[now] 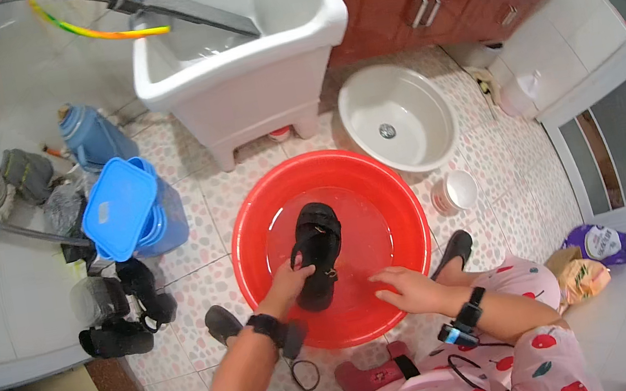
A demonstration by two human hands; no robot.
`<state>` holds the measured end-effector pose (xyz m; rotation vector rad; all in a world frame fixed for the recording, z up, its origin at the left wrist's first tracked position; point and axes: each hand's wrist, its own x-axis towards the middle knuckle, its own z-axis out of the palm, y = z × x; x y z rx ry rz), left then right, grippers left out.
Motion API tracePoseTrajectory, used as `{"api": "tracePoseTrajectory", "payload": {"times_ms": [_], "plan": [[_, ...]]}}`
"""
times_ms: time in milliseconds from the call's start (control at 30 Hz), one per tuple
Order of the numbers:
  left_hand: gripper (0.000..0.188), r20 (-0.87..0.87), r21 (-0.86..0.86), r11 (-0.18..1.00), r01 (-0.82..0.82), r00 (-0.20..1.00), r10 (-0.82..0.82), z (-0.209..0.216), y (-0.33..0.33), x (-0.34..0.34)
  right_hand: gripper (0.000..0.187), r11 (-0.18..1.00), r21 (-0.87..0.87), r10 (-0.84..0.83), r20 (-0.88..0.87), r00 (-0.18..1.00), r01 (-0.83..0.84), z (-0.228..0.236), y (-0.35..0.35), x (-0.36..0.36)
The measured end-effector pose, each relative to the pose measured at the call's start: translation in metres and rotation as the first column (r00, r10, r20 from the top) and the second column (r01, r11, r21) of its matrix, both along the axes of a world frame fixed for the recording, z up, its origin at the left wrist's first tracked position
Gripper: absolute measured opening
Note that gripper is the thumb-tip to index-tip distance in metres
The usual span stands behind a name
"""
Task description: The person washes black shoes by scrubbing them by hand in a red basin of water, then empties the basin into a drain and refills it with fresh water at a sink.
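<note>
A black strappy sandal (320, 256) is in my left hand (288, 284), its toe pointing away from me. The fingers close around its side near the heel. Beneath it stands a wide red basin (247, 264) with shallow water inside. From here I cannot tell whether the sandal touches the water. My right hand (410, 290) hovers over the basin's near right part, fingers apart and holding nothing. Dark bands with small devices circle both my wrists.
Beyond the basin are a white laundry sink (252, 81) and a pale washbasin (437, 104) with a metal scourer (387, 131). A small white tub (461, 190) stands right. At left are a blue lidded bucket (120, 207), a blue thermos (94, 133) and black shoes (118, 339).
</note>
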<state>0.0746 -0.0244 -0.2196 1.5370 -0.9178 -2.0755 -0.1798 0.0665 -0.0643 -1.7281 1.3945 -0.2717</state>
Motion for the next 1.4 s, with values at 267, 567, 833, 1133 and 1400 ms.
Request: {"api": "tracePoseTrajectory", "payload": {"times_ms": [267, 567, 833, 1133, 1400], "plan": [[0.043, 0.037, -0.005, 0.982, -0.188, 0.981, 0.188, -0.079, 0.047, -0.051, 0.061, 0.99, 0.125, 0.076, -0.084, 0.994, -0.065, -0.088, -0.038, 0.025], [0.05, 0.602, -0.345, 0.912, 0.221, 0.797, 0.034, -0.116, 0.072, -0.072, 0.073, 0.947, 0.32, 0.028, -0.158, 0.987, 0.025, -0.156, -0.072, 0.064], [0.053, 0.652, -0.155, 0.822, 0.548, 0.682, -0.331, -0.141, 0.061, -0.074, 0.074, 0.993, -0.089, 0.048, -0.321, 0.946, -0.08, -0.208, -0.073, 0.062], [0.057, 0.629, -0.273, 0.865, 0.42, 0.759, -0.17, -0.1, 0.039, -0.081, 0.063, 0.995, 0.056, -0.058, -0.404, 0.913, 0.088, -0.232, -0.117, 0.069], [0.058, 0.667, -0.155, 0.911, 0.383, 0.721, -0.189, -0.119, 0.048, -0.08, 0.066, 0.987, 0.121, 0.129, -0.253, 0.959, -0.101, -0.218, -0.06, 0.047]]}}
